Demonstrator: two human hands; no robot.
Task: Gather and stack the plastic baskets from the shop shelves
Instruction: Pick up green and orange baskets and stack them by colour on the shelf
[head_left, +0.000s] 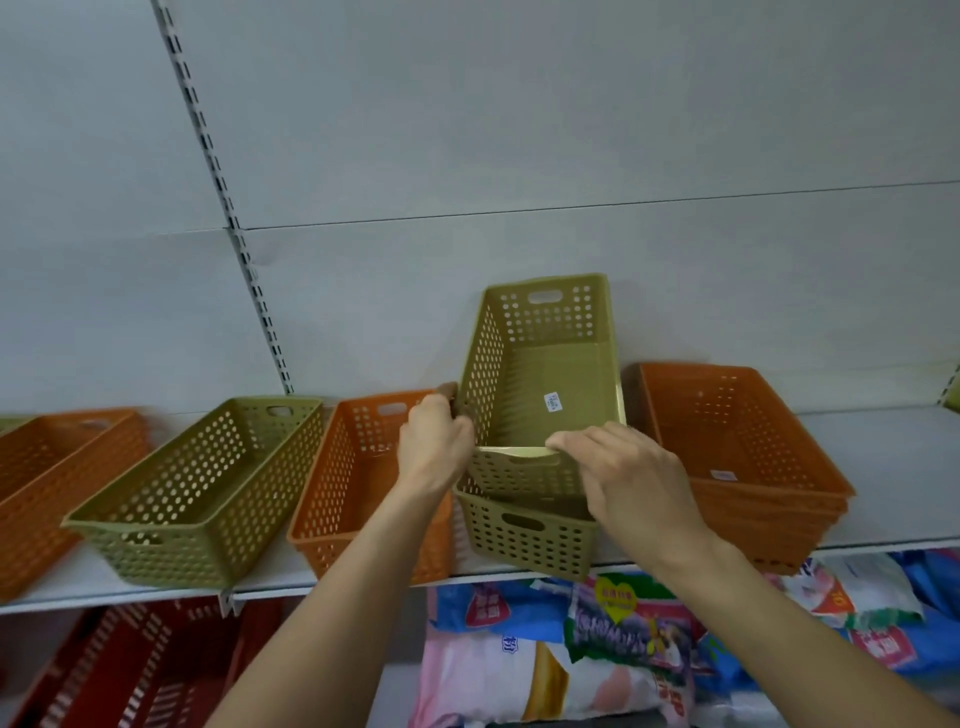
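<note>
At the centre of the frame, a person's two hands hold a green basket (545, 384) tilted over a second green basket (524, 535) on the white shelf (883, 467). The left hand (434, 447) has its fingers closed on the left wall; the right hand (628, 478) hooks its fingers over the near rim. A stack of orange baskets (737, 447) sits just right, another orange basket (353, 483) just left.

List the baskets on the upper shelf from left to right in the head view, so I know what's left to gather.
Orange basket at the left edge → green basket → orange basket → tilted green basket held by both hands over another green basket → stack of orange baskets.
</note>
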